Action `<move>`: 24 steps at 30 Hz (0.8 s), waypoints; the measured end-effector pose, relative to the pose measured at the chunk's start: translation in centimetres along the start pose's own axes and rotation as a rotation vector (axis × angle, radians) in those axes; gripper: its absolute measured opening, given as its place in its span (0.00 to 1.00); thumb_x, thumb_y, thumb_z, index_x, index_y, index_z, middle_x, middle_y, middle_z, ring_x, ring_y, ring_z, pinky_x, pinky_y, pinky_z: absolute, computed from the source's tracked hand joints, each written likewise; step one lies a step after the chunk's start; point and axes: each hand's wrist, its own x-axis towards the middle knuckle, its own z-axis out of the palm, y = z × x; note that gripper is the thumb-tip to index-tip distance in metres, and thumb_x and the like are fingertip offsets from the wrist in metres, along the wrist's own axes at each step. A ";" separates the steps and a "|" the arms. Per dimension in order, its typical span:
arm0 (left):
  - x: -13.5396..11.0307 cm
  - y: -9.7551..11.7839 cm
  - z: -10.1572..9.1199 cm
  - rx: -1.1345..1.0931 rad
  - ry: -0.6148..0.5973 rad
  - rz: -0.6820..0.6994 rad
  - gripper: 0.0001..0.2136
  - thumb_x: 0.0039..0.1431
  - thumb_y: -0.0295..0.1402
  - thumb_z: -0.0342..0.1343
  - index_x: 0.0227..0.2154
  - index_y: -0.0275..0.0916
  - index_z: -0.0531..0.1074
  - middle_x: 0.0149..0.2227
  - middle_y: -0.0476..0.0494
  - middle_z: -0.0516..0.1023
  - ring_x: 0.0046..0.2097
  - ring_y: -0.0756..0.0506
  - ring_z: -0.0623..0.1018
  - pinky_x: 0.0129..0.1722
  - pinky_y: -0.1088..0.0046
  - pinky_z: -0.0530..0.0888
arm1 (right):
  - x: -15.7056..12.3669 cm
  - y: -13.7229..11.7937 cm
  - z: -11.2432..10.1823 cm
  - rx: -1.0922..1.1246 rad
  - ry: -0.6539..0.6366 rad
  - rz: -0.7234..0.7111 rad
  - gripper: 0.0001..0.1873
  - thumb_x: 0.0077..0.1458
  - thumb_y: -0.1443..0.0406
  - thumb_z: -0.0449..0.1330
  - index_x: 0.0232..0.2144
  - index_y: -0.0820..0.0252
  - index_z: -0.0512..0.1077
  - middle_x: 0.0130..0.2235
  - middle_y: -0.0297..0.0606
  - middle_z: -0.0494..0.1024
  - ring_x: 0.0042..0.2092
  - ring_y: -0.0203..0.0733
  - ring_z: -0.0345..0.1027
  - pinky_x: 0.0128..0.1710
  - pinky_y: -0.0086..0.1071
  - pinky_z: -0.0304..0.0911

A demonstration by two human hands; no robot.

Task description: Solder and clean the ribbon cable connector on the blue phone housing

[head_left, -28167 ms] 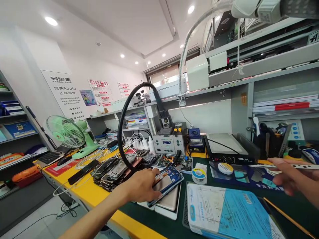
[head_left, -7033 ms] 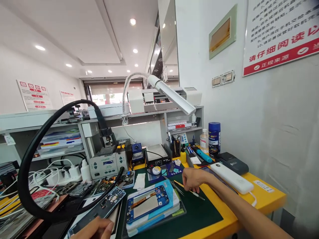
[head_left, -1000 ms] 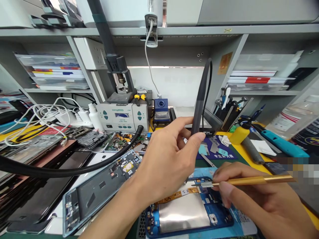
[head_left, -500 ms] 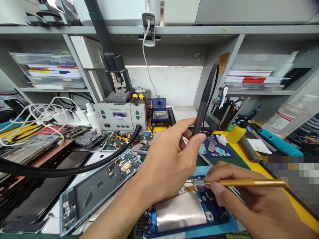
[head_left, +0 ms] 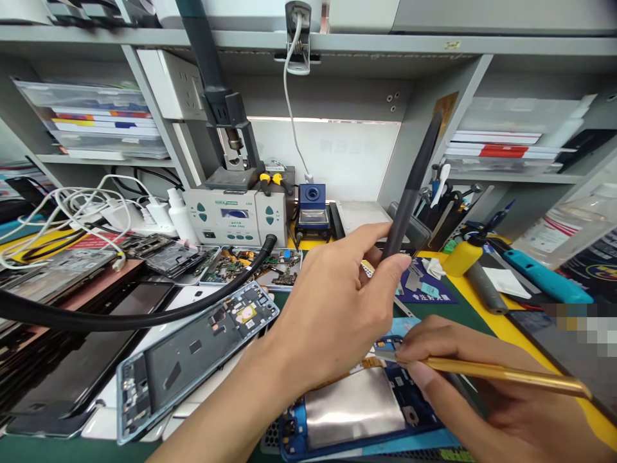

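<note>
My left hand (head_left: 332,308) grips a dark grey soldering-iron handle (head_left: 415,179) that slants up to the right, its tip hidden behind my fingers. My right hand (head_left: 486,392) holds a gold-coloured thin tool (head_left: 506,374) like a pen, its metal tip (head_left: 385,354) resting on the upper part of an opened blue phone (head_left: 357,411). The phone lies on a blue mat, showing a silver battery and an orange flex cable (head_left: 371,364). Both hands hover close together right above the phone's top end.
An opened grey-blue phone frame (head_left: 193,360) lies at left under a thick black hose (head_left: 120,316). Behind stand a hot-air station (head_left: 236,217), a small blue unit (head_left: 312,209), circuit boards (head_left: 250,265), a yellow bottle (head_left: 460,256), and tool holders. Stacked phones and white cables fill the far left.
The soldering handle has tilted further to the right in my left hand. The gold tool's rear end has dropped lower, its tip staying on the phone's top. The view shifted slightly.
</note>
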 end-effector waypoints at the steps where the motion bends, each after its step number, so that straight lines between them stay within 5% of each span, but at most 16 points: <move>1: 0.0 0.0 0.0 -0.001 -0.001 0.002 0.08 0.69 0.37 0.56 0.48 0.47 0.76 0.34 0.53 0.76 0.29 0.51 0.72 0.24 0.77 0.66 | 0.0 0.0 0.1 0.003 -0.002 0.002 0.07 0.66 0.66 0.58 0.41 0.44 0.72 0.36 0.31 0.83 0.35 0.43 0.80 0.32 0.34 0.73; 24: 0.2 0.2 0.2 -0.015 -0.016 0.072 0.05 0.69 0.31 0.56 0.44 0.46 0.76 0.30 0.60 0.72 0.26 0.55 0.65 0.29 0.76 0.65 | 0.5 -0.4 -0.2 -0.071 -0.010 -0.117 0.11 0.62 0.72 0.58 0.40 0.49 0.71 0.34 0.28 0.82 0.33 0.36 0.79 0.32 0.26 0.72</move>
